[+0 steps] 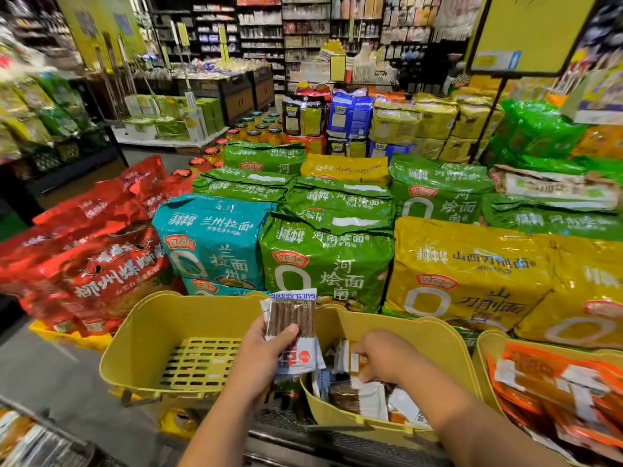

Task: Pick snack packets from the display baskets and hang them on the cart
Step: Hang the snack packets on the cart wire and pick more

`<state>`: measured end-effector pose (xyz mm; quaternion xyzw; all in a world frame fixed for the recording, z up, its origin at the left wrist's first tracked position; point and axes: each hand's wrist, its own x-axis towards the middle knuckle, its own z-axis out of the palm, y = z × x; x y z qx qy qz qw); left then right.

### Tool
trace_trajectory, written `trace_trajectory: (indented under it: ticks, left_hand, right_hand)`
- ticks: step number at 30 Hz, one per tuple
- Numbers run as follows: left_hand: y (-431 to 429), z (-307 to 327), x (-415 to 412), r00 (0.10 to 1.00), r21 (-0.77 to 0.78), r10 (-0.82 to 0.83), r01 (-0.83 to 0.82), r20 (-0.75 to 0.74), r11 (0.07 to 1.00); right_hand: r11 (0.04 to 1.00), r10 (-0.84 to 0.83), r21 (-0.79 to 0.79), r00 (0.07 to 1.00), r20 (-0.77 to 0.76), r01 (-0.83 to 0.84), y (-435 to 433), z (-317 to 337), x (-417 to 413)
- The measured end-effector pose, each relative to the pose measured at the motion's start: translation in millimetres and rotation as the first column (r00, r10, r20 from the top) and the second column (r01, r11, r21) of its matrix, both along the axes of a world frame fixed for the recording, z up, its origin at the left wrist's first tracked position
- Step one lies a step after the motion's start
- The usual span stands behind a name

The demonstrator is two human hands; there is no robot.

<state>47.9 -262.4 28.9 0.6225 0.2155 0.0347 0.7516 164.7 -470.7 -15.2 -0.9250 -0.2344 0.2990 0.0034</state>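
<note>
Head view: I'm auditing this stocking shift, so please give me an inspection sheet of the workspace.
Surface: dark mesh shelf under the yellow baskets; grey floor.
Job's things: left basket shows its slotted bottom; middle basket and right basket hold loose packets.
Clutter: noodle bags stacked behind the baskets, in red, teal, green and yellow.
Hands: left hand holds stick packets upright; right hand reaches into the middle basket, fingers curled on a white packet.
Cables: nothing seen.
Surroundings: store shelves, jars, yellow sign.
</note>
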Motion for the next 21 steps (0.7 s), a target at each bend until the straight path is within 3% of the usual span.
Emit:
trace_trajectory:
  ticks: [11, 21]
  left_hand:
    - [-6, 8, -2, 1.000, -0.027, -0.020, 0.020, 0.022, 0.999]
    - [-3, 0, -9, 1.000, -0.071, -0.012, 0.012, -0.007, 0.997]
  right_hand:
    - [0.986, 0.141, -0.107, 0.983, 0.115, -0.129, 0, 9, -3]
    - [0.989, 0.098, 0.089, 0.979, 0.179, -0.116, -14, 24, 1]
